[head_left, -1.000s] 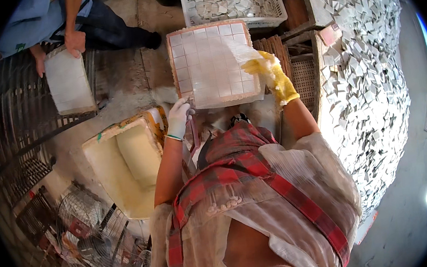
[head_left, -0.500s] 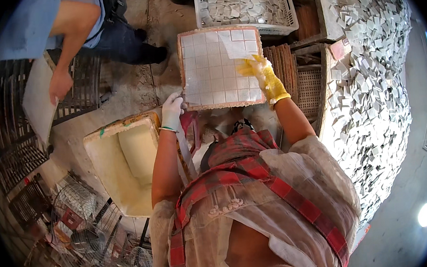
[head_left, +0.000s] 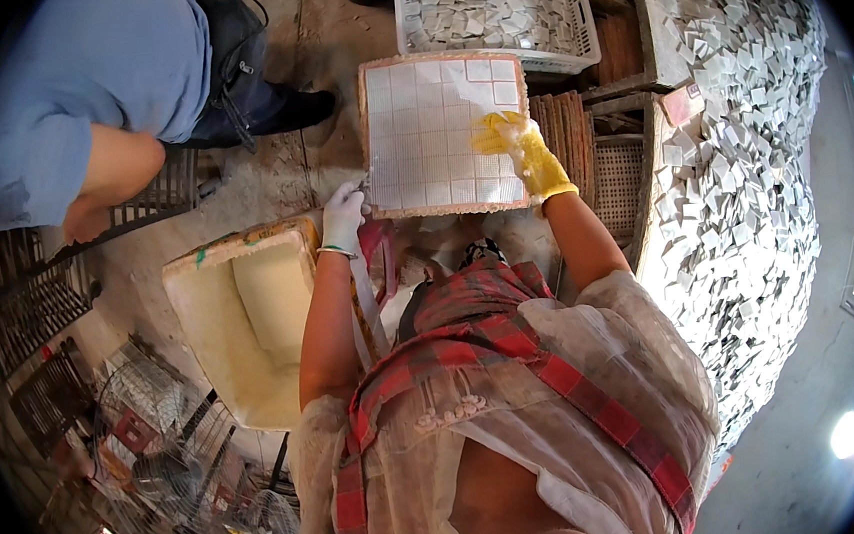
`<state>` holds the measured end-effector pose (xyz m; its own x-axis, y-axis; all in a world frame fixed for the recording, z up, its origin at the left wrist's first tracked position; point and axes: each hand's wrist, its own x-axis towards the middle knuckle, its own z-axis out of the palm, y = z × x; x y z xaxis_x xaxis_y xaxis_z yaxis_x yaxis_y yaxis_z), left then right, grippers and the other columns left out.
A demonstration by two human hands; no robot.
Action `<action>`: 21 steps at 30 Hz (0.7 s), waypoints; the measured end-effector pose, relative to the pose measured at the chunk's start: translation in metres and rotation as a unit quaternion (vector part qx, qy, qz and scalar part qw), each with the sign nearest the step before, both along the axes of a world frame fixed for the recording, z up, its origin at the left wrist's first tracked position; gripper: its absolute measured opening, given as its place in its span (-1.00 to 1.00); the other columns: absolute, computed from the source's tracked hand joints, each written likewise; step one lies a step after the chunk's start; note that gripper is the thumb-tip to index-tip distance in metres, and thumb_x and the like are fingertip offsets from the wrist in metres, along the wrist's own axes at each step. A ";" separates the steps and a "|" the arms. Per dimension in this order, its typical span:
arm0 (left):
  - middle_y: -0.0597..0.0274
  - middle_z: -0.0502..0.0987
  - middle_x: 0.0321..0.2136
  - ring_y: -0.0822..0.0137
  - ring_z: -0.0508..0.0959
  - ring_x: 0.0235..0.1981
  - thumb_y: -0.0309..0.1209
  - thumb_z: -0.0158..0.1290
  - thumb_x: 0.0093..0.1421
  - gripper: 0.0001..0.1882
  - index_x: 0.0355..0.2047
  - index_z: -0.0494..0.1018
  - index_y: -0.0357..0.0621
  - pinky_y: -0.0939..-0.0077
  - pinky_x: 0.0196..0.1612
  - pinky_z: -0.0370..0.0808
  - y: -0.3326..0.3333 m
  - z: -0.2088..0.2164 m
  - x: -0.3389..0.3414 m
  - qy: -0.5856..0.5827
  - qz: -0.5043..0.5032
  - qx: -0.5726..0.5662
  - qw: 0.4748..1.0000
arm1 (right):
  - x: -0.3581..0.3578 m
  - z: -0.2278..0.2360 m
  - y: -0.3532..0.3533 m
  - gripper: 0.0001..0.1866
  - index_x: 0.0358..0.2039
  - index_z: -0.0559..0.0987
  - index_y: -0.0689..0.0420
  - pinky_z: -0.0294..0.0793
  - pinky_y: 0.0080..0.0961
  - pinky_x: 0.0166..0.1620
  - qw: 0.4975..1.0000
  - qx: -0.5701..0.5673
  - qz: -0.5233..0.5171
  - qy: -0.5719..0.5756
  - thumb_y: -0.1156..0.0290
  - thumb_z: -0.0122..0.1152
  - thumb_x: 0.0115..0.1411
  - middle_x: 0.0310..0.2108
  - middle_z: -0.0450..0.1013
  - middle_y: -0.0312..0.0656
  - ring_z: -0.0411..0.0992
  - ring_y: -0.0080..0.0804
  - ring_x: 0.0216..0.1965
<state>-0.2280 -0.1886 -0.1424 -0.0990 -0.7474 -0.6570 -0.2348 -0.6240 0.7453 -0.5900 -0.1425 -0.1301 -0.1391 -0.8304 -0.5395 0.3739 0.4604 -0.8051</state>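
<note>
In front of me a square tray with a rough brownish rim holds rows of pale square tiles. A white mesh sheet lies over them; some tiles at the far right corner show bare. My left hand, in a white glove, is closed at the tray's near left corner, seemingly pinching the sheet's edge. My right hand, in a yellow glove, rests on the right side of the mesh with its fingers spread.
A white plastic crate of loose tiles stands behind the tray. A large tile heap fills the right side. To the left are a foam box, metal racks, a wire-caged fan and a co-worker in a blue shirt.
My right hand has shifted slightly left across the mesh; my left hand stays at the corner. The co-worker has leaned further into view, and the board in that person's hand no longer shows.
</note>
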 end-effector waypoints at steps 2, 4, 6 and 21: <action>0.28 0.55 -0.34 0.52 0.52 -0.50 -0.46 -0.04 0.27 -0.62 0.09 0.44 -0.26 0.65 -0.54 0.40 0.002 -0.002 0.000 -0.019 -0.006 0.004 1.000 | -0.001 -0.002 0.001 -0.61 0.06 0.49 0.29 0.55 -0.34 0.00 1.000 -0.005 0.008 0.007 0.31 0.03 0.33 -0.09 0.56 -0.02 0.59 -0.22 -0.15; 0.29 0.56 -0.33 0.52 0.52 -0.49 -0.46 -0.05 0.27 -0.63 0.08 0.44 -0.26 0.63 -0.51 0.41 0.002 -0.005 0.001 -0.047 -0.022 -0.025 0.998 | -0.002 -0.011 -0.001 -0.63 0.00 0.51 0.29 0.57 -0.33 -0.03 0.999 -0.015 -0.031 -0.020 0.29 0.05 0.32 -0.12 0.56 0.00 0.60 -0.20 -0.17; 0.23 0.57 -0.30 0.44 0.53 -0.48 -0.43 -0.03 0.27 -0.64 0.06 0.44 -0.25 0.51 -0.43 0.46 0.013 -0.024 0.016 -0.102 -0.041 -0.117 0.987 | 0.006 -0.013 0.000 -0.63 -0.08 0.54 0.30 0.59 -0.34 -0.09 0.997 -0.036 -0.061 -0.035 0.26 0.11 0.28 -0.17 0.58 0.02 0.61 -0.17 -0.20; -0.05 0.46 -0.15 -0.05 0.54 -0.16 -0.49 -0.08 0.20 -0.61 0.07 0.40 -0.10 0.11 -0.13 0.52 0.064 0.042 -0.017 -0.429 -0.409 -0.241 0.769 | -0.018 -0.041 0.008 -0.66 -0.04 0.57 0.15 0.51 -0.45 0.03 0.996 -0.088 -0.005 -0.008 0.31 0.07 0.21 -0.08 0.58 -0.21 0.55 -0.39 -0.04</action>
<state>-0.2450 -0.1246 -0.0999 -0.3496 -0.8429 -0.4091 -0.9358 0.2931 0.1958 -0.6077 -0.1347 -0.1711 -0.1411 -0.9108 -0.3879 0.3918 0.3085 -0.8668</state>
